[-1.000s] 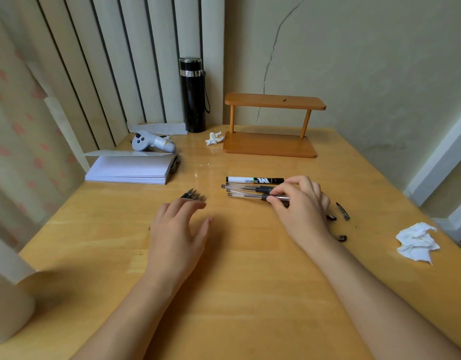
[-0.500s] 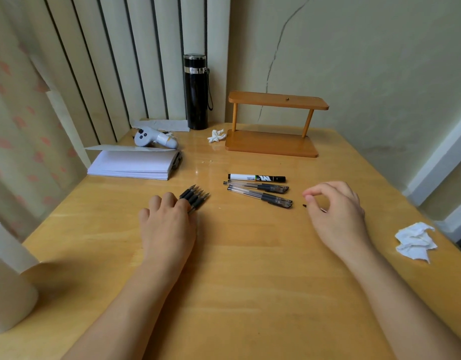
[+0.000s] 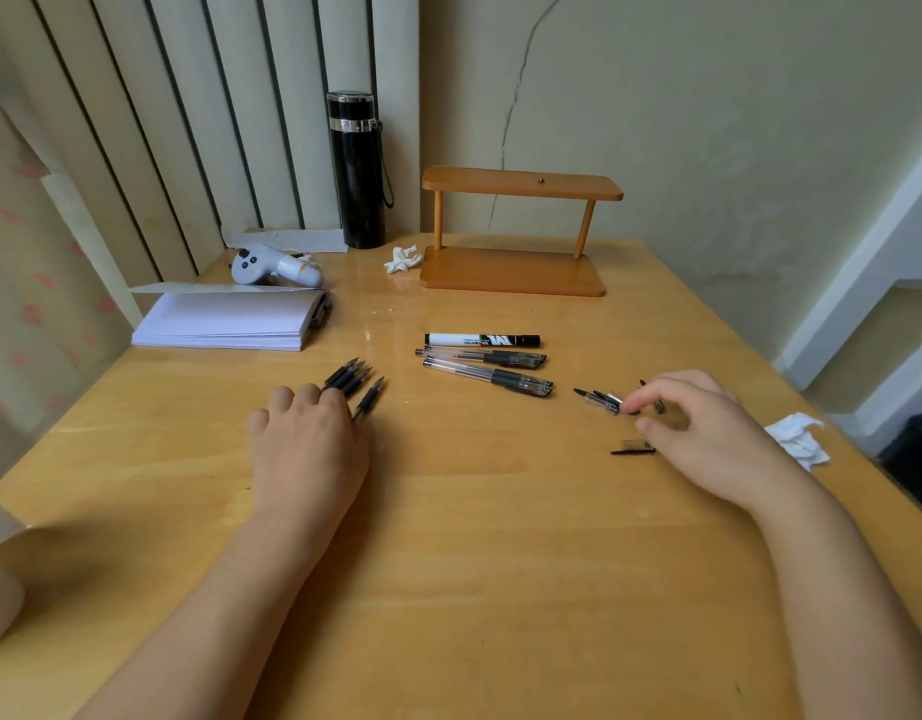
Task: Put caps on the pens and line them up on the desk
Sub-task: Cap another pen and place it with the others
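1. Left hand (image 3: 305, 449): palm down on the surface (image 3: 500, 563), fingers curled over the rear ends of the uncapped pens (image 3: 352, 384); whether they grip is unclear.
2. Capped pens (image 3: 487, 363): three, side by side at centre.
3. Loose caps (image 3: 602, 400): on the surface, right of the capped pens.
4. Right hand (image 3: 703, 439): fingers narrowed, pinching at one cap.

A single head-worn wide-angle camera looks forward and down across the wooden desk (image 3: 500, 563) from the person's seat. Both forearms enter from the bottom edge, close to the lens. The far wall (image 3: 708, 122) and vertical blinds (image 3: 189, 122) fill the top, bent by the wide lens. There is no second view to share with.
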